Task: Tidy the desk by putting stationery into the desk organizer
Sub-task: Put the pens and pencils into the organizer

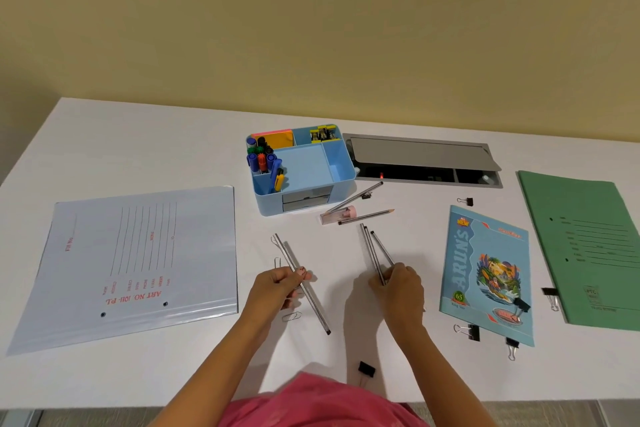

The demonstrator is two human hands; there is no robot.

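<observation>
On the white desk [138,149], the blue organizer [304,170] lies ahead, slightly nearer the left hand [280,284], closed on one pencil [304,288]; the right hand [398,284] grips three pencils [372,253] pointing toward it.

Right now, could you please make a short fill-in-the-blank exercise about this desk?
1. The left hand holds ____ pencil.
2. The right hand holds pencils; the notebook lies to its ____.
3. The desk organizer is ____ in colour.
4. The folder at the far right is ____.

Answers: one; right; blue; green
</observation>
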